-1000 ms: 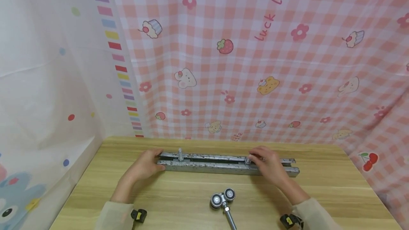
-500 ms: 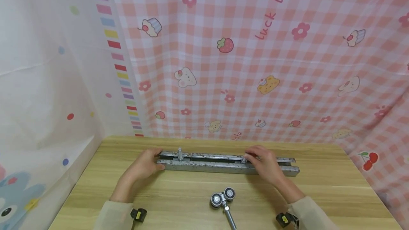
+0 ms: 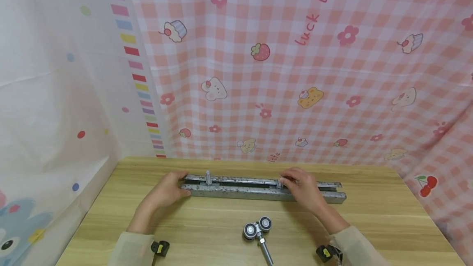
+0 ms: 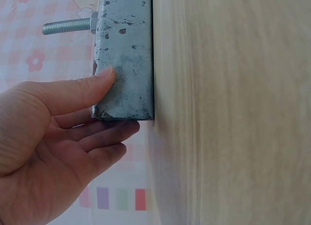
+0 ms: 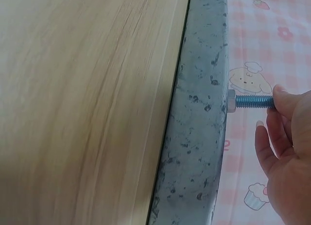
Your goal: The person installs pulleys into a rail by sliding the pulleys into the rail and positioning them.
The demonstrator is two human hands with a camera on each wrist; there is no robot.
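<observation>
Near the far edge of the desk [image 3: 388,212], the steel rail [image 3: 240,193] already holds the left bolt [image 3: 208,177] and right bolt [image 5: 254,102] upright in its slot; the right hand [image 3: 306,188] pinches the latter, the left hand [image 3: 167,190] grips the rail's left end. One twin-wheeled roller hanger [image 3: 258,229] lies outside.

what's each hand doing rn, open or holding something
Left hand: holding the left end of the metal rail.
Right hand: pinching the upper end of the threaded bolt between thumb and fingers.
</observation>
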